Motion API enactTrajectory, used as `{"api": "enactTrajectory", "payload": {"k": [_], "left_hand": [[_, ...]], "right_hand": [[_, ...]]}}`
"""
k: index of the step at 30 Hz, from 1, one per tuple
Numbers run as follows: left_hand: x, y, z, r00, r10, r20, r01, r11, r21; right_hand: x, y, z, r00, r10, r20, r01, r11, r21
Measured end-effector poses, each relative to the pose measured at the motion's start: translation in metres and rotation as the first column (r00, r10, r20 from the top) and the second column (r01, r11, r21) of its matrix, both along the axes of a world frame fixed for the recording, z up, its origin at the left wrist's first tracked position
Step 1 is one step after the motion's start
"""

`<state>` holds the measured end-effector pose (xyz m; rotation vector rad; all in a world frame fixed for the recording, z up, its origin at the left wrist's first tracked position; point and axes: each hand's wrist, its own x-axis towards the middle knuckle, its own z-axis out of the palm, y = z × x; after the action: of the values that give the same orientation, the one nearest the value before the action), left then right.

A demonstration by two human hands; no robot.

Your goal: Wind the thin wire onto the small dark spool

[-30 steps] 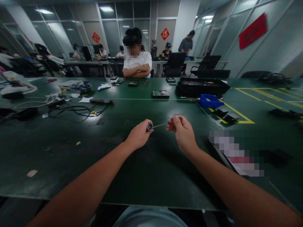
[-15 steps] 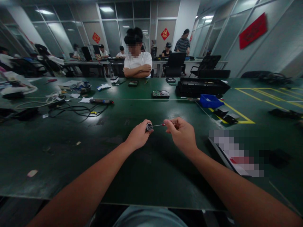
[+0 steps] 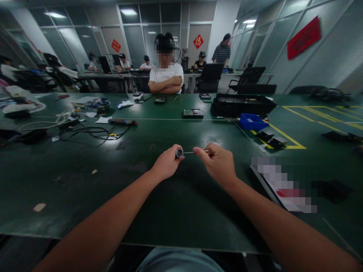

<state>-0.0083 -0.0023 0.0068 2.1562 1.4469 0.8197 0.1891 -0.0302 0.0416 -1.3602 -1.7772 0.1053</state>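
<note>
My left hand [image 3: 168,163] is closed around a small dark cylinder [image 3: 179,153], whose round, metal-rimmed end faces me. Its body is mostly hidden by my fingers, so its exact kind does not show. In my right hand [image 3: 217,162] is a slim screwdriver [image 3: 188,152], pinched between thumb and fingers with its handle largely covered. The thin shaft points left, and its tip meets the cylinder's open end; whether it sits inside cannot be made out. Both hands are above the green tabletop [image 3: 159,211].
A hard drive [image 3: 193,113] lies ahead, with a black tray [image 3: 244,104] and a blue bin [image 3: 253,121] to its right. Tangled black cables [image 3: 93,132] are on the left. At right lies a blurred booklet [image 3: 280,185]. A person [image 3: 166,77] sits opposite, arms folded.
My right thumb and fingers have shifted on the screwdriver, covering its red part. The shaft now lies nearly level. My left hand keeps its hold. The person opposite has moved their head.
</note>
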Motion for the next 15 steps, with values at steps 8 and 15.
{"api": "enactTrajectory", "payload": {"k": [8,15], "left_hand": [[-0.0002,0.0001,-0.0002,1.0,-0.02,-0.005,0.02,1.0,0.007],[0.0002,-0.0011,0.0027,1.0,0.006,-0.012,-0.006,1.0,-0.011]], "right_hand": [[-0.0008,-0.004,0.0022,0.945,0.318,-0.076,-0.324,0.943,-0.074],[-0.0055,-0.0075,-0.002,0.938,0.259,-0.231,-0.282,0.957,-0.07]]}}
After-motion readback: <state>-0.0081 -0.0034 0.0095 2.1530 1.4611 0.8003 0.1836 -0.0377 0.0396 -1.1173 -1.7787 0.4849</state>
